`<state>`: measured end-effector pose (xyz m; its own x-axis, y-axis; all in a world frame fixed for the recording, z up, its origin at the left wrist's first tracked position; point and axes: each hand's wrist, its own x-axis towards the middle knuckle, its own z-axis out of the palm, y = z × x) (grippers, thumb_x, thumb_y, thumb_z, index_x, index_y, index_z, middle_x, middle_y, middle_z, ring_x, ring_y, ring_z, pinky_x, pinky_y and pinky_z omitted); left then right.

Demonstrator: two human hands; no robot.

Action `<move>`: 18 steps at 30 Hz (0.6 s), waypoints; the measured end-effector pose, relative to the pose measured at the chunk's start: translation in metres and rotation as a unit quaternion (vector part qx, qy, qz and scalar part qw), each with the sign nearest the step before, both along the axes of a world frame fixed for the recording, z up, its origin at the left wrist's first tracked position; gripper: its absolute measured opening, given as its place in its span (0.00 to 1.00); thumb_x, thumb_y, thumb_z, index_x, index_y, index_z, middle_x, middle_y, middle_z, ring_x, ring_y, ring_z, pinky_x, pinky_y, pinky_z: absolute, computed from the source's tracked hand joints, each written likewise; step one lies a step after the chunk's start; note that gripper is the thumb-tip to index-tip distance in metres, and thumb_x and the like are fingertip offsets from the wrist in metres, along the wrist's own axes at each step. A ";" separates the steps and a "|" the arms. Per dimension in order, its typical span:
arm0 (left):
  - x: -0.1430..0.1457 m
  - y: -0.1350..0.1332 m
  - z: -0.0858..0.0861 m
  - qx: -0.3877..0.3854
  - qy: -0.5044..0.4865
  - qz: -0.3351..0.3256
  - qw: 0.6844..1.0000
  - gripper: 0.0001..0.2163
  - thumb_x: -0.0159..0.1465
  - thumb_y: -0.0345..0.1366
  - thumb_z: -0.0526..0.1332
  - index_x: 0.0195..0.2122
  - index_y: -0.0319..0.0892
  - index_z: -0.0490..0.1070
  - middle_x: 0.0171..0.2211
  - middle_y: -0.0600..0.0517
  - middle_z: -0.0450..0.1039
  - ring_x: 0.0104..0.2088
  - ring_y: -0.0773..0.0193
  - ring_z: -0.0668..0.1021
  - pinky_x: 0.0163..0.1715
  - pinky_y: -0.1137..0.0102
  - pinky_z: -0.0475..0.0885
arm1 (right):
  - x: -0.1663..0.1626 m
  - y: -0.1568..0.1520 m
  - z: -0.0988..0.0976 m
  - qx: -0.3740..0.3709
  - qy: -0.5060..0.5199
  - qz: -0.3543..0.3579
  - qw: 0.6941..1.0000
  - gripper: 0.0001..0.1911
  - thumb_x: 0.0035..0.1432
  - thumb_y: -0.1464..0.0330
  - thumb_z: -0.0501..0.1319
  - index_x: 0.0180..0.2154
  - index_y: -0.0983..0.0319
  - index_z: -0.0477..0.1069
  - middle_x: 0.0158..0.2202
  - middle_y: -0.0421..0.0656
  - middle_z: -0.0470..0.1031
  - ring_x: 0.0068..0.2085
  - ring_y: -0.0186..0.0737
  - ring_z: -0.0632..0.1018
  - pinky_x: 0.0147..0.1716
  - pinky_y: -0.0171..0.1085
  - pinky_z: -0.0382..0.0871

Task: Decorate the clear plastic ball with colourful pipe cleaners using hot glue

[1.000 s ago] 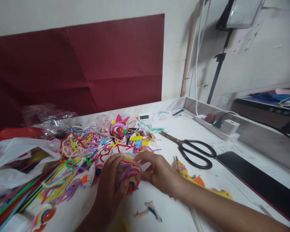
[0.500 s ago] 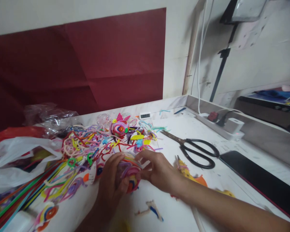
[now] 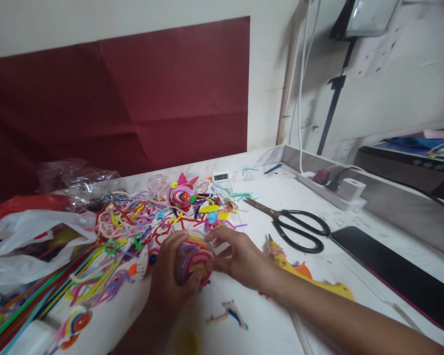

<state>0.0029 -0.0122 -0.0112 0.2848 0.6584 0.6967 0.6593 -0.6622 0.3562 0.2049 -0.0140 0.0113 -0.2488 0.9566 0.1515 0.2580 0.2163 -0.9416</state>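
A small ball [image 3: 198,254] wrapped in curved, colourful strips, with an orange, pink and purple spiral, is between my hands just above the white tabletop. My left hand [image 3: 170,268] curls around its left side, with the thumb in front. From the right, my right hand [image 3: 233,256] rests thumb and fingertips against the ball's edge; whether a strip lies between them is hidden. Behind my hands stands a finished-looking fish-like ball [image 3: 183,195] with a spiral eye and pink fins. A heap of loose coloured strips [image 3: 129,217] lies left of it.
To the right lie black-handled scissors [image 3: 299,227], a dark phone [image 3: 388,276] and a yellow figure [image 3: 303,276]. A power strip [image 3: 329,192] runs along the tray's raised edge. A white plastic bag [image 3: 25,236] and long coloured strips [image 3: 33,305] fill the left side.
My left hand and the ball have shifted slightly, and the ball appears turned so its spiral faces up more. The camera view has moved a little.
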 end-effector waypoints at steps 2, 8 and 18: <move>-0.001 0.000 -0.001 -0.001 0.002 0.000 1.000 0.24 0.60 0.39 0.61 0.58 0.45 0.59 0.55 0.43 0.66 0.57 0.47 0.71 0.55 0.51 0.70 | 0.002 -0.001 -0.002 0.006 -0.021 0.006 1.000 0.25 0.46 0.68 0.73 0.47 0.58 0.71 0.43 0.43 0.74 0.38 0.40 0.78 0.37 0.40 0.74; -0.001 0.000 0.000 -0.035 -0.020 0.007 0.999 0.23 0.61 0.39 0.61 0.57 0.44 0.61 0.55 0.44 0.66 0.57 0.48 0.71 0.56 0.52 0.69 | -0.002 -0.002 -0.017 0.096 -0.076 0.014 0.992 0.48 0.36 0.67 0.78 0.59 0.59 0.62 0.54 0.50 0.70 0.54 0.52 0.73 0.51 0.50 0.70; 0.006 -0.005 0.007 -0.142 -0.135 0.031 0.980 0.21 0.59 0.40 0.61 0.55 0.45 0.66 0.54 0.46 0.68 0.54 0.50 0.73 0.56 0.54 0.69 | -0.009 -0.001 -0.016 0.112 -0.073 0.014 0.991 0.43 0.41 0.69 0.76 0.59 0.60 0.64 0.53 0.51 0.73 0.48 0.50 0.76 0.43 0.45 0.74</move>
